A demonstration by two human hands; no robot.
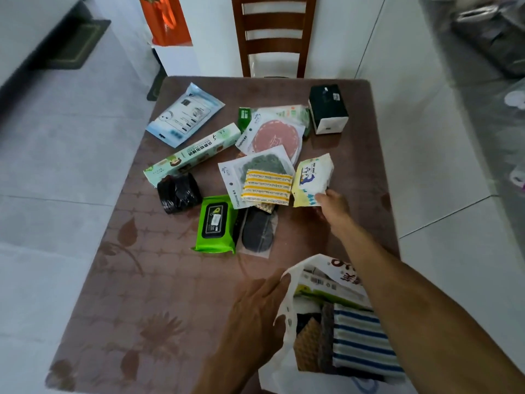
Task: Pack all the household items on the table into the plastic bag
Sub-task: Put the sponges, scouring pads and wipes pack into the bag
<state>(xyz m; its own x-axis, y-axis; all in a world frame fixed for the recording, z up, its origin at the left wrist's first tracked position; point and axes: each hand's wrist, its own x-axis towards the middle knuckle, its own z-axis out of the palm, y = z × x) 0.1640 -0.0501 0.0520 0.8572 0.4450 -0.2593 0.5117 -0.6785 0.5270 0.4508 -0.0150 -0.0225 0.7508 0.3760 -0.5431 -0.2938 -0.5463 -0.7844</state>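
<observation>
Brown tabletop (pixel 147 280) with leaf-and-flower pattern. Wooden slat-back chair (pixel 274 35) at its far edge. Orange bag (pixel 166 19) on a white stand (pixel 177 59), left of the chair. Dark doormat (pixel 78 45) farther left of the chair on the pale tiled floor (pixel 56 152). Blurred grey clutter (pixel 491 32) right of the chair.

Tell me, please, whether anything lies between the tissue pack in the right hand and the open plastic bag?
Nothing visible does. The right hand holds the tissue pack; bare table lies before the plastic bag, whose mouth the left hand holds open.
</observation>
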